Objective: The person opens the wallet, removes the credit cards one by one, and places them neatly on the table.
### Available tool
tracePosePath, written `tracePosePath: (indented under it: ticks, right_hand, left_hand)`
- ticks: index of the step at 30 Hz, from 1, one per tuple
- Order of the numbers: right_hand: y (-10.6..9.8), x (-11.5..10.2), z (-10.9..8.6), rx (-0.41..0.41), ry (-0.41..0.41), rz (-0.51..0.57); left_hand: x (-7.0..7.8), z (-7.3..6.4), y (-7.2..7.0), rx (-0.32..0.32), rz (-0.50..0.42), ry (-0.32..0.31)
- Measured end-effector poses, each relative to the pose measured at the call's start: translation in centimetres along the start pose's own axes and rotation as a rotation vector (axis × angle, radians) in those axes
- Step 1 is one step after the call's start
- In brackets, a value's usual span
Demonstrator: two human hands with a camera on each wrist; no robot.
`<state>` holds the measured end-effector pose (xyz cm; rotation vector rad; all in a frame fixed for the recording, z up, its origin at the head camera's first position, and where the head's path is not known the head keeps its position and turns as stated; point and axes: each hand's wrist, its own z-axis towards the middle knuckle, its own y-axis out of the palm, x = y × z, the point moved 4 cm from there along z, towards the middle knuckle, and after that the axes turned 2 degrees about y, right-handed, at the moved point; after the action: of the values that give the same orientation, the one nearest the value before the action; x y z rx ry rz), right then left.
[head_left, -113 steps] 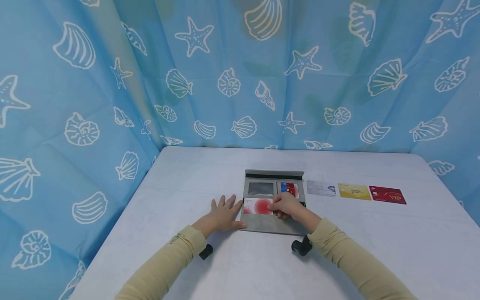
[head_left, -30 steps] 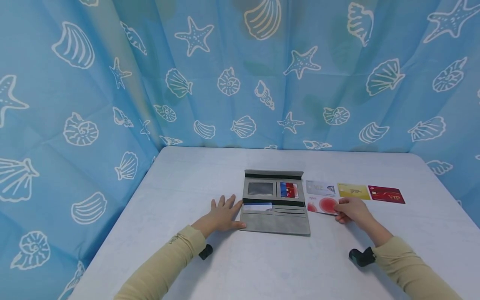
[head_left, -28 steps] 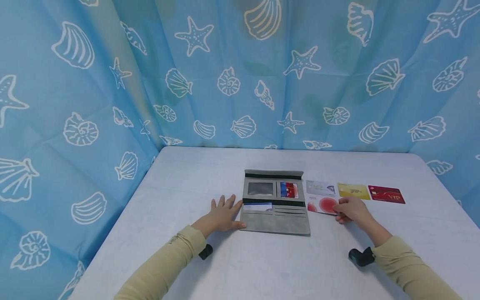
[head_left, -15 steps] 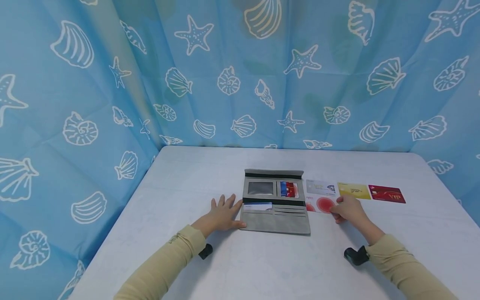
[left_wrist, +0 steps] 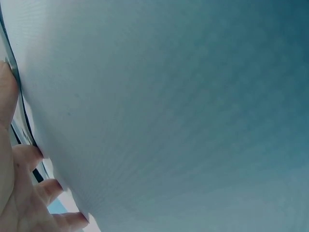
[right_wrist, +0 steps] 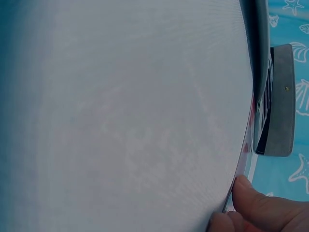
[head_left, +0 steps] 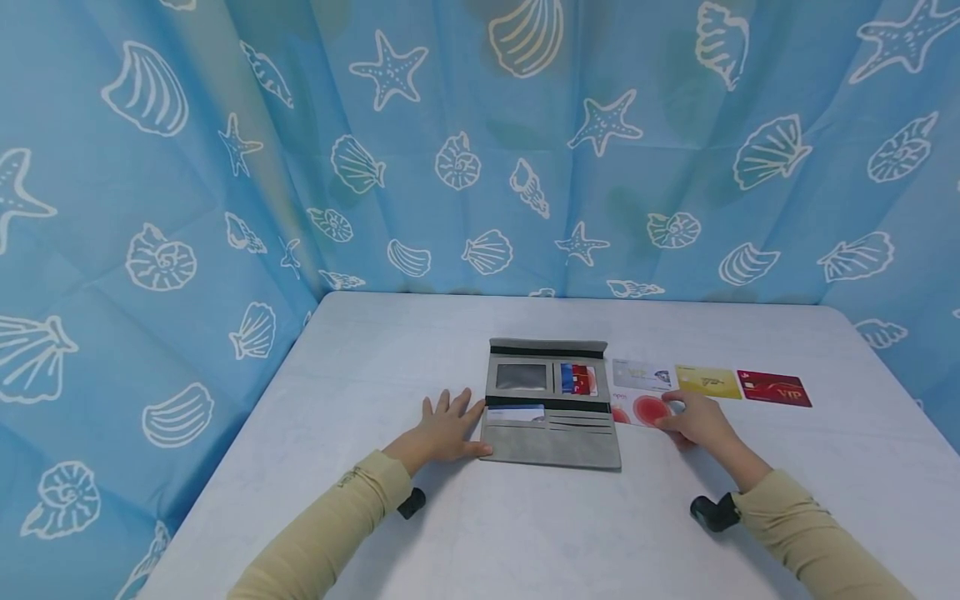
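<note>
A grey wallet (head_left: pixel 552 451) lies unfolded on the table. My left hand (head_left: pixel 442 429) rests flat with spread fingers at its left side, thumb on the lower left corner and index fingertip at the edge. To the right of the wallet, my right hand (head_left: pixel 701 418) holds the right end of a white card with red circles (head_left: pixel 637 409) between thumb and index finger. That card lies just below a silver VIP card (head_left: pixel 641 375). The right wrist view shows the thumb (right_wrist: pixel 243 186) at the card's edge; the other fingers are partly cut off.
A gold card (head_left: pixel 708 382) and a red VIP card (head_left: pixel 775 389) continue the row to the right. Blue and red cards (head_left: pixel 577 380) sit in the wallet's upper pocket, a white-blue card (head_left: pixel 516 413) in a lower slot. A blue shell-patterned curtain (head_left: pixel 465 150) hangs behind the table.
The right hand has carried the white-and-red card from the wallet to the table below the silver card, then shifted it slightly left. Its index finger has spread from the thumb. The left hand stays put.
</note>
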<state>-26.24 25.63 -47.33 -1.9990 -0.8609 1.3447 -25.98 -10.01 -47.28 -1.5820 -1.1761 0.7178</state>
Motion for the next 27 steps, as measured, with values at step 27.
tracePosePath:
  ticks: [27]
  right_hand:
    - [-0.20, 0.48, 0.22, -0.049, 0.008, -0.020]
  left_hand:
    - [0.03, -0.17, 0.02, 0.008, -0.010, -0.006]
